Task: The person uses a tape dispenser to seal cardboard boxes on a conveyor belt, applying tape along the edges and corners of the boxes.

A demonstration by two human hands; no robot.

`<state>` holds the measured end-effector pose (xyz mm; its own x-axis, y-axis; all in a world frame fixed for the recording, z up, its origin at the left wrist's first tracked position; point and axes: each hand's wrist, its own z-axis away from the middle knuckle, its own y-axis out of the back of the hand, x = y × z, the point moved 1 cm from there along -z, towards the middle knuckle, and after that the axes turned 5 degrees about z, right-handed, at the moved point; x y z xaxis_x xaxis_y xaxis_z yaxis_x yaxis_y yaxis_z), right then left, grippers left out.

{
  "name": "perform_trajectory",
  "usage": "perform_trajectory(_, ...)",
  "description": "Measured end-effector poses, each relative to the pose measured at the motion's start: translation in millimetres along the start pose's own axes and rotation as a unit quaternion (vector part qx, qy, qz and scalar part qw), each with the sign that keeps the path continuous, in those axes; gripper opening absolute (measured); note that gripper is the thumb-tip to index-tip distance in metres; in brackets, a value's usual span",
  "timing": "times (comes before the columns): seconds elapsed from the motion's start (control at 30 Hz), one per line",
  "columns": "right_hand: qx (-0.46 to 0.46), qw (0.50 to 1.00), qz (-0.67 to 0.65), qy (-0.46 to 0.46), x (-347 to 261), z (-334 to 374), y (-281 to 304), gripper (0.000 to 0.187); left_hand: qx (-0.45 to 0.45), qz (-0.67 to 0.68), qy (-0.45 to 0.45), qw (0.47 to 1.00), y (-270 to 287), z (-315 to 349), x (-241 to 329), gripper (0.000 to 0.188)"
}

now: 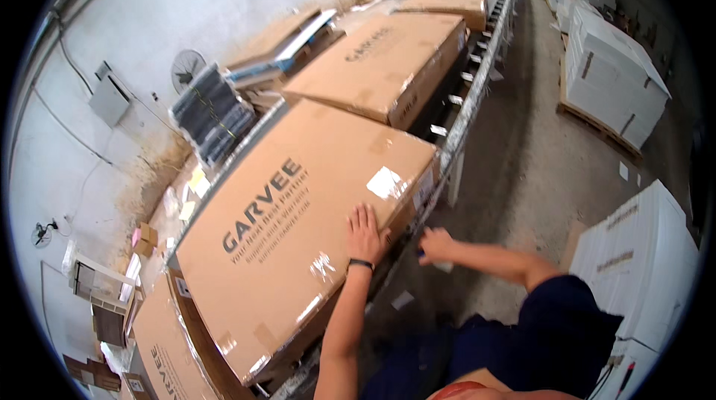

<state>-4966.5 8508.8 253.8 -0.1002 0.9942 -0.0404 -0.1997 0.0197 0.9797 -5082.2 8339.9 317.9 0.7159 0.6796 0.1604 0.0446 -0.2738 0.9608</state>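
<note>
Two hands are seen at the near right edge of a large flat cardboard carton (298, 228), which lies on a roller conveyor (477, 72). The left hand (365, 232) is laid flat and spread on the carton's top, likely to steady it. The right hand (435, 245) is held just beside the carton's side edge, curled around something small and blue; what it grips cannot be told. All cartons are sealed with clear tape, so contents are hidden. A second carton (380, 64) lies farther along the line, and white boxes (611, 79) are stacked on the right.
</note>
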Motion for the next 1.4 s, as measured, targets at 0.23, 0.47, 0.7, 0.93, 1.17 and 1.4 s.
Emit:
perform_trajectory(0.23,0.067,0.919,-0.324,-0.214,3.2,152.7,17.8,0.051,0.008,-0.009,-0.019,1.0,18.0,-13.6,22.7,0.082)
perform_trajectory(0.47,0.055,0.905,-0.329,-0.265,-5.1,237.9,-41.1,0.049,0.024,-0.176,-0.275,0.945,-35.9,-62.8,37.3,0.057)
perform_trajectory(0.7,0.09,0.834,-0.386,-0.383,-17.6,323.1,-48.9,0.046,-0.001,-0.508,-0.287,0.812,-75.6,-65.0,72.6,0.062)
perform_trajectory(0.93,0.174,0.814,-0.387,-0.397,-16.6,333.9,-31.1,0.044,-0.172,-0.063,-0.055,0.982,-150.4,67.2,40.3,0.074)
perform_trajectory(1.17,0.102,0.837,-0.468,-0.266,-9.9,287.4,-81.9,0.044,-0.18,0.28,0.138,0.933,-47.2,249.1,-14.6,0.056)
perform_trajectory(1.4,-0.005,0.92,-0.389,-0.039,-90.9,176.4,-28.6,0.045,0.152,-0.01,0.216,0.964,185.4,399.3,-127.0,0.047)
